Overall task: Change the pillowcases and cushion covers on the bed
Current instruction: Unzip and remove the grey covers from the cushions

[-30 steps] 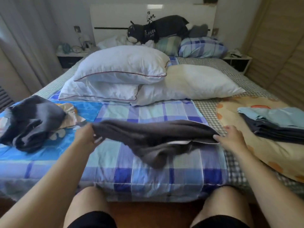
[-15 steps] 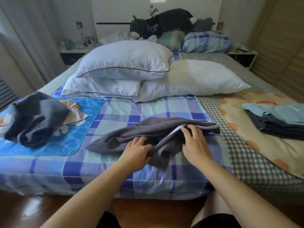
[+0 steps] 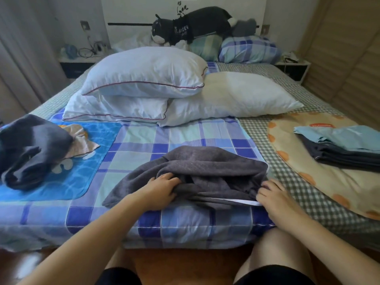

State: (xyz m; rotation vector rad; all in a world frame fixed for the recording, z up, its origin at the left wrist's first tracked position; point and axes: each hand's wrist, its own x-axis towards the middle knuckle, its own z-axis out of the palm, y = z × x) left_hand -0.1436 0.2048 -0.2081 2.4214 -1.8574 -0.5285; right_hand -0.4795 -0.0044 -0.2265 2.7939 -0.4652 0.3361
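Note:
A grey pillowcase (image 3: 205,167) lies bunched on the blue plaid bedsheet (image 3: 181,136) near the foot of the bed. My left hand (image 3: 158,190) grips its gathered opening on the left side. My right hand (image 3: 273,196) pinches the white-edged hem at the right corner. Behind it three bare white pillows are stacked: one on top (image 3: 148,73), one under it (image 3: 117,108), one to the right (image 3: 236,97).
A dark crumpled cover (image 3: 30,149) sits on a blue mat (image 3: 61,179) at the left. Folded light blue and dark covers (image 3: 341,145) rest on a cream dotted cloth (image 3: 329,177) at the right. A black plush toy (image 3: 191,25) and plaid pillows (image 3: 248,50) lie by the headboard.
The pillowcase was held stretched wide between both hands, then dropped on the bed. Both hands have come to its near edge and spread its opening apart.

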